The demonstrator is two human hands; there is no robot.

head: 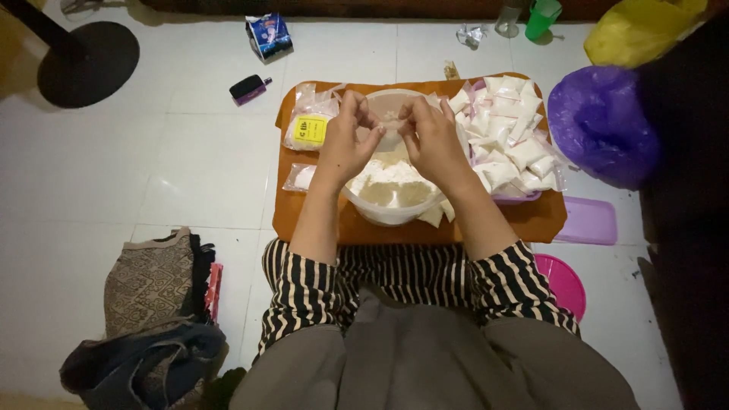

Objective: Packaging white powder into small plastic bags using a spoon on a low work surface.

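Both hands pinching a small clear plastic bag (389,120) over a bowl of white powder (391,190).
Left hand (345,144) and right hand (431,140) fingers closed on bag's top edge, above orange surface (531,220); filled packets (505,137) piled right.

The low wooden table (524,220) is crowded. A clear bowl of white powder (391,186) fills its middle down to the near edge, and both hands, the left hand (345,144) and the right hand (433,140), hang over the bowl and block the way across it. Along the right edge a pink tray (520,197) heaped with small filled bags (505,133) leaves no room. At the far left corner lies a stack of empty bags (310,121), with another small bag (300,177) near the left edge. Bare wood shows only at the near left corner and the near right corner. Left of the table the white floor (152,152) lies open; to the right a purple bag (600,121) and a pink lid (588,220) stand close.
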